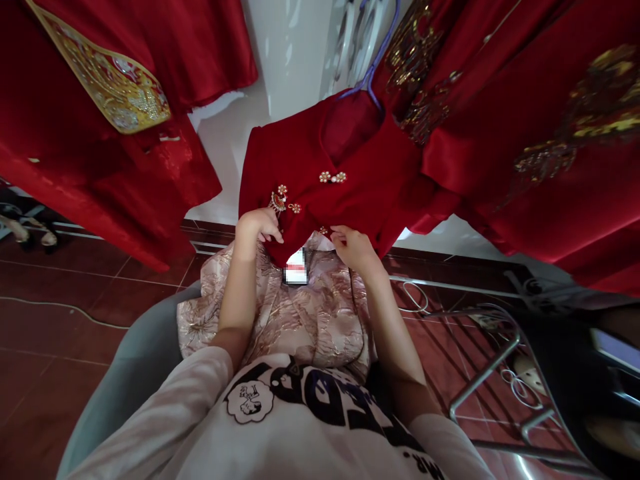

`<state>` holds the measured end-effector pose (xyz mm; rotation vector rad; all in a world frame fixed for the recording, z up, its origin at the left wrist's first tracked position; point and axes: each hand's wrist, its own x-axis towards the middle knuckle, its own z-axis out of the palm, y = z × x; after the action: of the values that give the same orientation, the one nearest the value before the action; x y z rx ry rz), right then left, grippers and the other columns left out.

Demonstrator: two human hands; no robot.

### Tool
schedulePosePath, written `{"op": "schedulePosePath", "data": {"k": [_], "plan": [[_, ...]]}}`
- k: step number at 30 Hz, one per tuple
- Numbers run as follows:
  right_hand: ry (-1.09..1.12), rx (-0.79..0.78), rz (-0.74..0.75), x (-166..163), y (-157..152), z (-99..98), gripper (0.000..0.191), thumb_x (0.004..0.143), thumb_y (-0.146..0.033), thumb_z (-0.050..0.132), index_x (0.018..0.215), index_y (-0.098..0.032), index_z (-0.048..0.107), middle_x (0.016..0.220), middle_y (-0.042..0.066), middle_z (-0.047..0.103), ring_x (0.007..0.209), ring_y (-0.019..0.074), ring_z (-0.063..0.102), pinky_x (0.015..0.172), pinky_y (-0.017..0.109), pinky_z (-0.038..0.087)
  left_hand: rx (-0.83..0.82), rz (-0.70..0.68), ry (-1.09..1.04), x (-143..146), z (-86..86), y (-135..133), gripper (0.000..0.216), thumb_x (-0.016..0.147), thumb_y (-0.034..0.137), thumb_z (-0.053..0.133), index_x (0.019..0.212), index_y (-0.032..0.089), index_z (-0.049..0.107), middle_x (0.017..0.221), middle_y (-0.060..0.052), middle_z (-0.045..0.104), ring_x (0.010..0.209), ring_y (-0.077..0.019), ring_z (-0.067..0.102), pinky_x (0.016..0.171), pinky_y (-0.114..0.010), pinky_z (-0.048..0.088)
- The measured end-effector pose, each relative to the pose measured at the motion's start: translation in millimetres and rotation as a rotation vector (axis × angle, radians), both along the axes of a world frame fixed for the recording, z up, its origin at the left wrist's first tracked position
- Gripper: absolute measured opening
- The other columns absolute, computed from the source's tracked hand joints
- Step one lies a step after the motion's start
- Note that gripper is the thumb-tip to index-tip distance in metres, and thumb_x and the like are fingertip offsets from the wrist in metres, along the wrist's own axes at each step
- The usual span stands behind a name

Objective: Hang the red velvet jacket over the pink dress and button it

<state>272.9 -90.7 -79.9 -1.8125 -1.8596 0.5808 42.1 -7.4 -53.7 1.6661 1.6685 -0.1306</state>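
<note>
While the jacket [330,203] hangs at twelve o'clock from a purple hanger [370,75], its lower front hangs within reach of both hands, just above the lap. Near the centre, toward eleven, the left hand [261,223] lies on the jacket front below a jewelled brooch [279,200]; its fingers are curled against the cloth, but whether they pinch it I cannot tell. Just below centre, toward four, the right hand [354,248] seems to grasp the jacket's lower edge between thumb and forefinger, beside a small ornament [323,231]. With the hands apart like this, the hem probably lies flatter between them. The hanger presumably carries the weight, so the fingers need only a light hold. A pearly clasp [333,177] sits higher, at twelve, bridging the front below the neckline.

Toward seven from centre, a phone [296,277] rests on brocade [320,313] spread over the lap, perhaps to be easily seen. Red gowns hang on both sides: one with a gold panel [123,93] at ten, another [500,133] at two, likely hung to stay off the floor [95,267]. A grey chair [130,360] curves round at eight.
</note>
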Motion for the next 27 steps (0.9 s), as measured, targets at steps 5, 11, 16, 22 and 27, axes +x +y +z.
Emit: {"op": "schedulePosePath", "data": {"k": [5, 11, 16, 22, 27], "plan": [[-0.021, -0.009, 0.061, -5.6, 4.3, -11.2, 0.036, 0.099, -0.009, 0.054, 0.131, -0.012, 0.071, 0.125, 0.015, 0.078, 0.118, 0.0229, 0.076, 0.106, 0.032, 0.057, 0.002, -0.036, -0.065, 1.2, -3.1, 4.6, 0.055, 0.078, 0.021, 0.086, 0.127, 0.006, 0.069, 0.108, -0.017, 0.078, 0.099, -0.0242, 0.076, 0.083, -0.027, 0.061], [-0.105, 0.126, -0.045, -19.9, 14.7, -45.7, 0.043, 0.095, -0.015, 0.059, 0.136, -0.003, 0.060, 0.127, 0.030, 0.070, 0.122, 0.0385, 0.069, 0.108, 0.049, 0.053, 0.033, -0.035, -0.125, -2.8, -10.8, 8.1, 0.023, 0.067, 0.022, 0.088, 0.075, 0.014, 0.067, 0.071, -0.005, 0.070, 0.074, -0.0185, 0.071, 0.074, -0.029, 0.060], [-0.054, 0.256, -0.085, -19.7, 24.8, -68.4, 0.039, 0.090, -0.013, 0.059, 0.129, -0.008, 0.059, 0.122, 0.026, 0.069, 0.118, 0.0372, 0.066, 0.107, 0.052, 0.052, 0.026, -0.033, -0.189, -5.9, -16.1, 11.8, 0.016, 0.058, 0.010, 0.079, 0.061, 0.017, 0.064, 0.062, -0.004, 0.068, 0.069, -0.0175, 0.069, 0.074, -0.030, 0.058], [-0.037, 0.173, -0.066, -14.0, 28.6, -62.3, 0.017, 0.084, -0.018, 0.074, 0.095, -0.020, 0.061, 0.099, 0.011, 0.072, 0.092, 0.0252, 0.070, 0.087, 0.036, 0.055, 0.124, -0.055, -0.272, -8.1, -9.1, 7.6, 0.006, 0.066, 0.014, 0.073, 0.072, 0.016, 0.072, 0.064, -0.002, 0.070, 0.066, -0.0146, 0.069, 0.073, -0.027, 0.058], [0.151, 0.129, -0.069, -8.0, 25.3, -43.4, 0.034, 0.074, -0.016, 0.080, 0.074, -0.024, 0.047, 0.067, -0.004, 0.061, 0.067, 0.0155, 0.063, 0.070, 0.027, 0.049, 0.104, -0.097, -0.381, -13.4, -2.3, 1.9, 0.006, 0.069, 0.012, 0.072, 0.069, 0.014, 0.077, 0.065, -0.003, 0.073, 0.063, -0.0120, 0.068, 0.070, -0.024, 0.058]]}}
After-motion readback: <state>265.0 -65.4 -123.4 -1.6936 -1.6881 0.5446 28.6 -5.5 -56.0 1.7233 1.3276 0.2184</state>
